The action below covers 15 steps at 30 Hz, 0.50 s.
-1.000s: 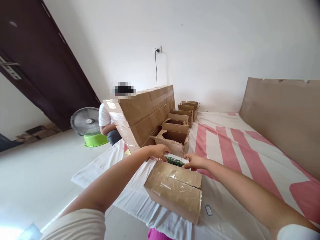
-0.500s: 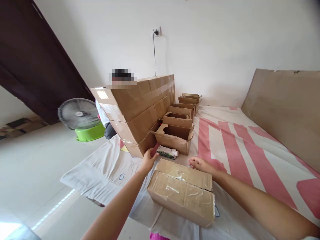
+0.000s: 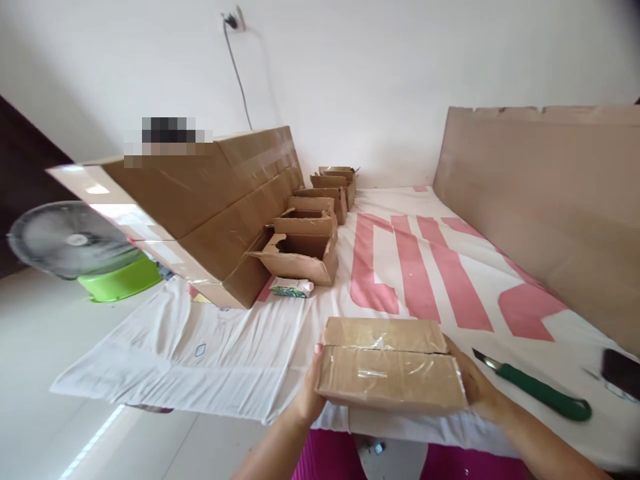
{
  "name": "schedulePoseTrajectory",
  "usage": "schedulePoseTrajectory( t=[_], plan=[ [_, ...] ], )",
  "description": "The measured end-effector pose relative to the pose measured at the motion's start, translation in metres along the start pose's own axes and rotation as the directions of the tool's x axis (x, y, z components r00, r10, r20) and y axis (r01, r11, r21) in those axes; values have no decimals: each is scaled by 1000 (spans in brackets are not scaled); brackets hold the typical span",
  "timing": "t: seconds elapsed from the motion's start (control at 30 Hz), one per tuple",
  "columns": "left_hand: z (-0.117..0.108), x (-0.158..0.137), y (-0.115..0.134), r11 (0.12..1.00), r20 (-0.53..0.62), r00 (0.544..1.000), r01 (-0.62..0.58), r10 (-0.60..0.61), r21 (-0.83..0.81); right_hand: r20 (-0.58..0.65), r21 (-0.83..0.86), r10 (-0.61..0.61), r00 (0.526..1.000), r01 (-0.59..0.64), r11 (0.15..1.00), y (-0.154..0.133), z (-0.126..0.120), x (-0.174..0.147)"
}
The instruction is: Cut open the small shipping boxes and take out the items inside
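Observation:
A closed, taped cardboard box [image 3: 390, 377] lies at the front edge of the cloth-covered surface. My left hand [image 3: 313, 390] grips its left end, the thumb showing near the top edge. At the right end my right hand [image 3: 473, 383] is pressed against the side, most of its fingers hidden behind the box. Just right of that hand lies a green-handled utility knife [image 3: 537, 390], its blade pointing toward the box. Farther off, a small printed carton [image 3: 291, 287] with a white cap lies on its side by an open cardboard box [image 3: 305, 260].
Stacked large cartons [image 3: 200, 213] form a wall on the left, with a person's head [image 3: 169, 133] behind it. Several open boxes recede along it. A cardboard sheet [image 3: 530, 200] leans at right. A phone-like dark object [image 3: 620, 373] lies at far right. A fan [image 3: 75, 239] stands left.
Both hands have come back from beyond the box to its two ends and now hold it. The box has turned squarer to me. My view has swung right, bringing the knife into sight.

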<state>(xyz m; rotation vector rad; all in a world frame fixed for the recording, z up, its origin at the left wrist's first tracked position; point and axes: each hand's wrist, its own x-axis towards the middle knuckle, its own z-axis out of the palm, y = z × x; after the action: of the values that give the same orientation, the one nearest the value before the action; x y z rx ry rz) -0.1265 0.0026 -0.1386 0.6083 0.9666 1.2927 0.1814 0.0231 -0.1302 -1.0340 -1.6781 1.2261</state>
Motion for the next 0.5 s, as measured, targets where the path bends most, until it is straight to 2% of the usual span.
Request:
schedulePoseTrajectory(
  t=[0.13,0.2,0.27,0.4,0.5],
  plan=[
    [51,-11,-16,953,36,969,-248,246,175,-89,32,31,996,-29,999,6,-39,-30],
    [62,-15,-17,878,21,918,-385,395,285,-179,-26,38,983,-43,999,5,-46,-43],
    [65,-17,-15,801,40,872,-466,488,375,-252,-76,34,967,-55,996,5,-46,-53],
    [60,-23,-10,758,146,858,-505,493,412,-280,-141,32,959,-74,987,8,-41,-64],
    [58,-28,-7,777,191,874,-484,446,401,-296,-337,-27,955,-78,938,17,-51,-63]
  ],
)
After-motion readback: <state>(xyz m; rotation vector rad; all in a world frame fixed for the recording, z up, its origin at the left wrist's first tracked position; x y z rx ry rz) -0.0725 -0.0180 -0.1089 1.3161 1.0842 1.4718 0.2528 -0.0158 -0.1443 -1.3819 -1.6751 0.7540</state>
